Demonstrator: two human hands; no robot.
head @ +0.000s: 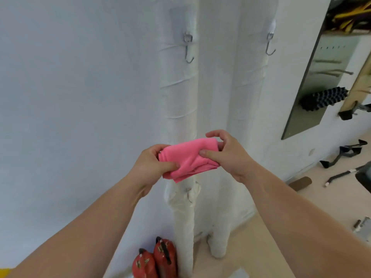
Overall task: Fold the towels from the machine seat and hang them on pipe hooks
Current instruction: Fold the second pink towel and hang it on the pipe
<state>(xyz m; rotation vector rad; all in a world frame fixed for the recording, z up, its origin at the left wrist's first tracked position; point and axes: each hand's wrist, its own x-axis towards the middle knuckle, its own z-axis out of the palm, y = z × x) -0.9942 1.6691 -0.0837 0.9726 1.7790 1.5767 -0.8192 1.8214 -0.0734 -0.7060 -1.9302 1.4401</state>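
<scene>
A pink towel (188, 157), folded into a small thick bundle, is held in front of two white wrapped pipes. My left hand (152, 165) grips its left end, thumb on top. My right hand (226, 153) pinches its right end between thumb and fingers. High on the left pipe (176, 97) hangs a bare metal hook (188, 50). The right pipe (247, 93) carries a second bare hook (270, 45). The towel is well below both hooks.
Two red kettlebells (156, 259) stand on the floor at the foot of the left pipe. A wall mirror (321, 77) is at the right, with black gym handles and straps (345, 155) lying on the beige floor below it.
</scene>
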